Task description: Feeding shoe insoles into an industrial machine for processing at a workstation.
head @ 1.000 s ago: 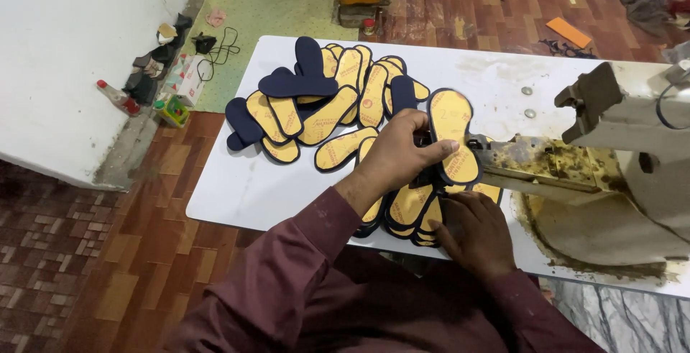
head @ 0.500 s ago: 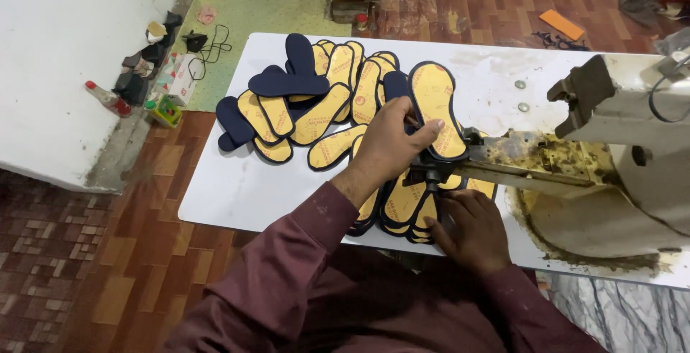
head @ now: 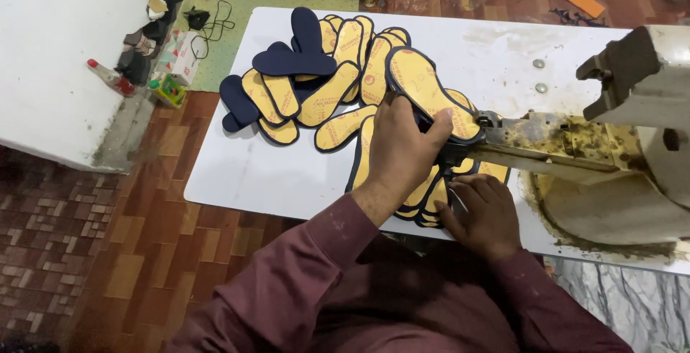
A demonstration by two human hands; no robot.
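My left hand [head: 402,148] grips a yellow shoe insole with a dark blue edge [head: 424,87] and holds it against the tip of a grimy machine arm [head: 532,141]. My right hand [head: 481,213] rests below that arm, fingers curled on a stack of similar insoles [head: 424,198] near the table's front edge. A spread pile of yellow and dark blue insoles [head: 316,80] lies on the white table [head: 259,173] to the left of my hands.
The pale, glue-stained machine body [head: 632,173] fills the right side. Two round metal pieces [head: 539,76] lie on the table behind the arm. Small clutter and a cable [head: 172,51] sit on the floor at the left by a white surface [head: 50,58].
My left hand has turned the held insole at the machine tip, so its heel end now points further away and left. My right hand stays below the arm.
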